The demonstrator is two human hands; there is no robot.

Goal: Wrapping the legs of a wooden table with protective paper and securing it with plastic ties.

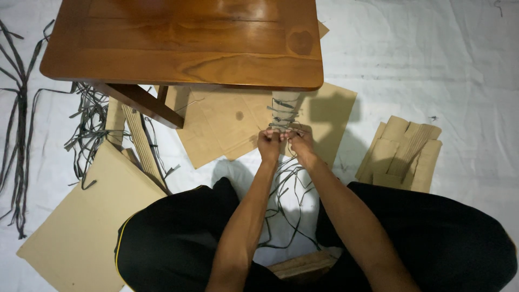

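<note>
White sheet [421,59] covers the floor under everything; low wooden table [184,40] stands just beyond the fingertips, its leg wrapped with cardboard and tied across by several grey strips [283,111]. Flat cardboard sheets [227,121] lie under and beyond the hands; a large cardboard panel [81,227] sits well to the left of the fingers, a stack of folded cardboard pieces [403,154] to their right. Loose bundle of grey strips [89,127] far left, near the table's brace. Left hand [268,145] and right hand [300,141] are close together, fingers curled shut, each pinching a strip end at the lowest tie; free tails [286,189] trail down toward the lap. Judgement: strip is light, limp and thin, probably slippery under tension and liable to fray or snap if jerked; best gripped close to the knot, wrapped round a fingertip, not by the loose tails.
</note>
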